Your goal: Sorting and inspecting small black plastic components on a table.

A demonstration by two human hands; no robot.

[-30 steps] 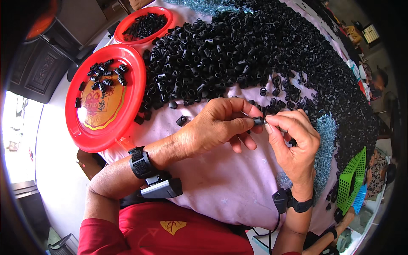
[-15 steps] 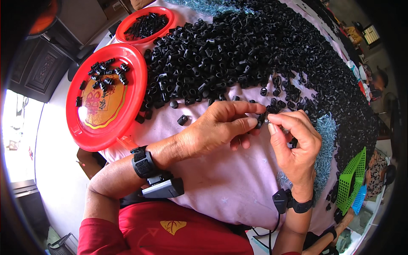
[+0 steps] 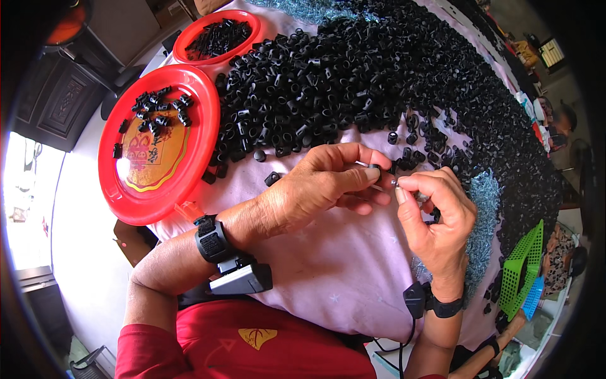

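My left hand (image 3: 331, 180) is closed in a pinch over the pink cloth, thumb against forefinger. Between those fingertips sits a small black plastic piece (image 3: 375, 168), which looks like part of a cord lock. Just to its right, my right hand (image 3: 440, 211) pinches a tiny shiny metal spring (image 3: 395, 182) between thumb and forefinger. More small shiny bits seem tucked in its palm, mostly hidden by the fingers. The two sets of fingertips are close but apart. Beyond my hands spreads a large heap of loose black plastic pieces (image 3: 303, 82).
A red plate (image 3: 205, 126) at the left bears several black assembled pieces. Behind it stands a red bowl (image 3: 255, 28) of slim black parts. Silvery-blue springs (image 3: 485, 208) lie in a pile at the right, near a green basket (image 3: 521, 271). Another person's forearm (image 3: 508, 335) shows at lower right.
My left hand has drawn slightly left and turned, widening the gap to the right fingertips. The black piece in it now shows more end-on. My right hand has barely moved.
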